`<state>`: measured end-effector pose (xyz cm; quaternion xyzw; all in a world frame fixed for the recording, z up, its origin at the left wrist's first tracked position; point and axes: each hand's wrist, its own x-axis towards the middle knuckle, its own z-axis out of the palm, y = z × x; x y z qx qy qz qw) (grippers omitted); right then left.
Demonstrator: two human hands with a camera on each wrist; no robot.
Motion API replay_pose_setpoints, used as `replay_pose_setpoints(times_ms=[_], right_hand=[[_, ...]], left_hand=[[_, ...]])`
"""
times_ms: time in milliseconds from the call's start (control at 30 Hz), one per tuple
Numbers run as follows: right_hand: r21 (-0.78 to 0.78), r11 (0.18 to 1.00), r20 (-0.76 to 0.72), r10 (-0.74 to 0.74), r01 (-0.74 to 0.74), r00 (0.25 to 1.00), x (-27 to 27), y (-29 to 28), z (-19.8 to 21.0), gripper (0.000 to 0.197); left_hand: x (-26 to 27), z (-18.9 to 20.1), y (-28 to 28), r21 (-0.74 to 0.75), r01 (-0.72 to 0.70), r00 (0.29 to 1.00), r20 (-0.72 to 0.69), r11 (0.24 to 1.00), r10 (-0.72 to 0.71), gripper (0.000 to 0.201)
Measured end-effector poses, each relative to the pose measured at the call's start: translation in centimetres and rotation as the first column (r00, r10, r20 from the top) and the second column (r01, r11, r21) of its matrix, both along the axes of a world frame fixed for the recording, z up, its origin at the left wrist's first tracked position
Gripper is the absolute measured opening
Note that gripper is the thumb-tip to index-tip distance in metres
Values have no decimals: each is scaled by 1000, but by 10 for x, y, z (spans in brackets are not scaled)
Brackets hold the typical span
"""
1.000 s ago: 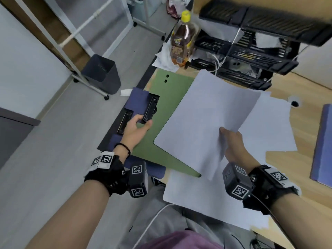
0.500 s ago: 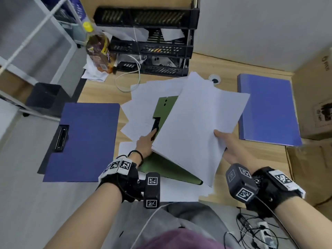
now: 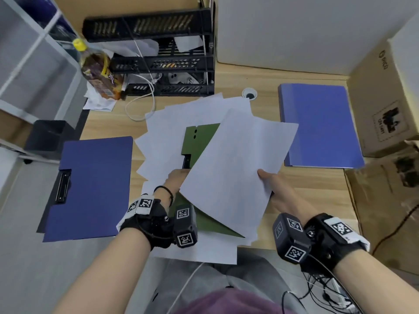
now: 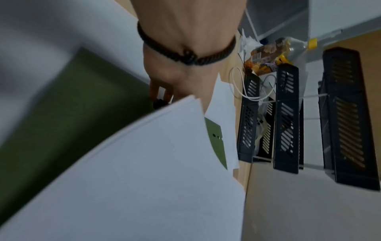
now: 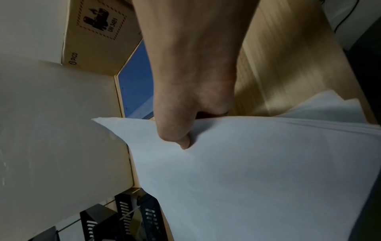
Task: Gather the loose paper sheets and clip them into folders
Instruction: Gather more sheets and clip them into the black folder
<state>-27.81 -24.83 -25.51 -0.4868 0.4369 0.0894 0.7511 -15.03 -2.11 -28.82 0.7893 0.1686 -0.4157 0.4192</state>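
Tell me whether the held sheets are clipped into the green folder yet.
Not yet: the right hand holds the sheets above the green folder.

A bottle (image 3: 97, 71) stands beside black stacked trays (image 3: 163, 62).

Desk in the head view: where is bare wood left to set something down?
Free: the strip between the loose sheets and the light blue folder, around the cable hole; also the near right corner below that folder, beside the cardboard boxes. Crowded: the middle, under sheets and green folder, and the tray rack corner.
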Motion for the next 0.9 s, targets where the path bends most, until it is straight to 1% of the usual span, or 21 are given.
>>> replay_pose_setpoints(times_ms=[33,67,100,167,267,333,400,500,533,567,633,667,700,767,833,867,900], right_hand=[[-20,1000,-18,-7,6,1000,-2,-1,-3,29],[-50,999,-41,-10,8,999,-4,-3,-5,27],[-84,996,-64,-11,6,998,-5,-5,-7,22],[-133,991,-96,-15,3,995,-9,-12,-10,17],[-170,985,-116,8,-28,993,-12,-19,-4,27],[-167,984,-124,35,-56,992,-13,-22,3,33],[-119,991,-85,51,-61,995,-13,-24,13,31],[17,999,20,48,-48,999,-7,-22,32,31],[54,997,54,48,-51,997,-3,-19,39,32],[83,995,81,46,-52,996,3,-15,45,32],[137,988,128,55,-72,990,18,-3,56,28],[163,982,148,72,-96,986,28,6,61,26],[186,974,167,99,-130,981,38,17,65,24],[207,957,195,163,-203,967,58,42,67,21],[212,941,220,216,-263,951,79,69,64,22],[213,935,227,235,-284,945,88,80,61,23],[208,929,225,259,-306,939,97,94,56,24]], left_hand=[[1,2,0,-41,-58,998,-39,997,57,22],[3,-1,0,-73,-115,991,-72,991,110,16],[3,-1,1,-97,-165,982,-108,982,154,15],[0,-3,3,-112,-190,974,-145,975,173,21],[-6,-2,1,-118,-194,967,-188,974,170,25],[-8,-3,-1,-138,-194,967,-194,971,166,26],[-8,-4,-3,-187,-167,973,-190,968,131,25],[-5,-2,1,-274,-93,988,-145,957,55,19],[-4,-1,4,-307,-61,992,-128,950,22,23],[-3,1,8,-337,-27,993,-115,941,-12,34],[-2,9,19,-383,57,991,-93,922,-100,62],[-3,16,25,-415,70,988,-97,907,-120,69],[-3,24,31,-466,59,986,-109,883,-124,67],[-8,39,47,-547,55,983,-119,835,-143,53],[-12,51,67,-595,23,985,-124,803,-120,45],[-14,56,76,-613,-18,988,-131,790,-79,48],[-16,62,87,-628,-95,989,-148,773,2,57]])
